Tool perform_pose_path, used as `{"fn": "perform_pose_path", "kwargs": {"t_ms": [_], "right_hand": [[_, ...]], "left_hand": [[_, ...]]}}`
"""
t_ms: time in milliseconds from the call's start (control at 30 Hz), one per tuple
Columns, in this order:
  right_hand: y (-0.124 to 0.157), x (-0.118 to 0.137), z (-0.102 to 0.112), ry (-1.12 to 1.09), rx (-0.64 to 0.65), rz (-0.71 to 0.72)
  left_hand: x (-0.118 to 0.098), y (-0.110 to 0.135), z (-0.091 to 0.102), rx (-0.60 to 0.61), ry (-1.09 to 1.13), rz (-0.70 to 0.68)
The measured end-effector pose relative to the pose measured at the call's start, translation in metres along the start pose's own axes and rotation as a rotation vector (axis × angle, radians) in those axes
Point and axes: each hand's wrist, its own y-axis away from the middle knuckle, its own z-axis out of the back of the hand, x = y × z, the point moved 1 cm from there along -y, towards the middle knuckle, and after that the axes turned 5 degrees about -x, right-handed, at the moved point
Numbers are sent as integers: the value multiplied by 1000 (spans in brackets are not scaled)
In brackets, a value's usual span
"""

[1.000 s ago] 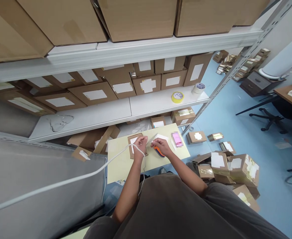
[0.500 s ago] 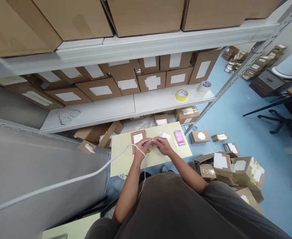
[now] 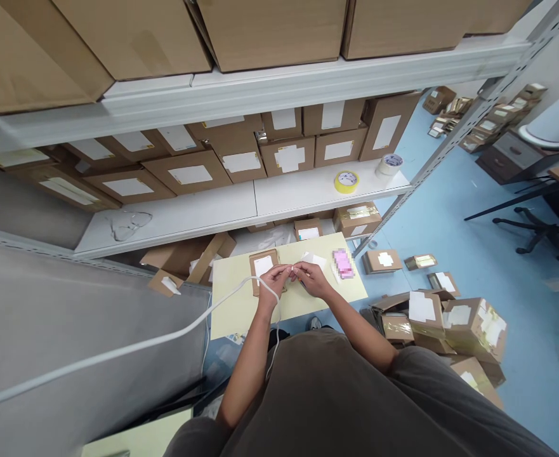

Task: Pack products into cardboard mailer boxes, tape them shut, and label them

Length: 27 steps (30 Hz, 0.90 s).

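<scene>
My left hand (image 3: 274, 280) and my right hand (image 3: 311, 278) meet fingertip to fingertip above a small pale yellow table (image 3: 234, 304). Both pinch a small white thing between them, too small to name. Under my left hand lies a flat brown cardboard box (image 3: 263, 263) with a white label. White paper slips (image 3: 316, 259) lie just beyond my right hand, and a pink blurred object (image 3: 342, 264) sits to the right of them. A white cable (image 3: 165, 336) runs from the left edge to my left wrist.
A white metal shelf (image 3: 302, 190) behind the table carries labelled cardboard boxes, a yellow tape roll (image 3: 346, 181) and a white tape roll (image 3: 389, 164). Small boxes (image 3: 450, 320) litter the blue floor at right. An office chair base (image 3: 531, 231) stands farther right.
My hands came together over the table, the right one moving left off the orange tool it hovered over. The view shifted slightly.
</scene>
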Motion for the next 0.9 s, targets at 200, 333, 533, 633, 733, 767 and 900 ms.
{"fn": "perform_pose_path", "kwargs": {"t_ms": [200, 333, 533, 633, 733, 767, 900], "right_hand": [[-1, 4, 3, 93, -33, 16], [-1, 10, 4, 151, -52, 41], [-3, 10, 2, 141, -23, 41], [-6, 2, 3, 77, -18, -4], [-7, -8, 5, 1, -41, -60], [-8, -10, 6, -15, -45, -75], [-9, -15, 5, -34, -41, -111]], "left_hand": [[-1, 0, -5, 31, 64, 12], [-1, -2, -4, 35, 52, 24], [10, -6, -5, -94, 106, 163], [18, -7, -7, -195, 186, 272], [21, -6, -9, -129, 234, 297], [22, -6, -9, -93, 231, 282], [24, -7, -6, -55, 101, 150]]}}
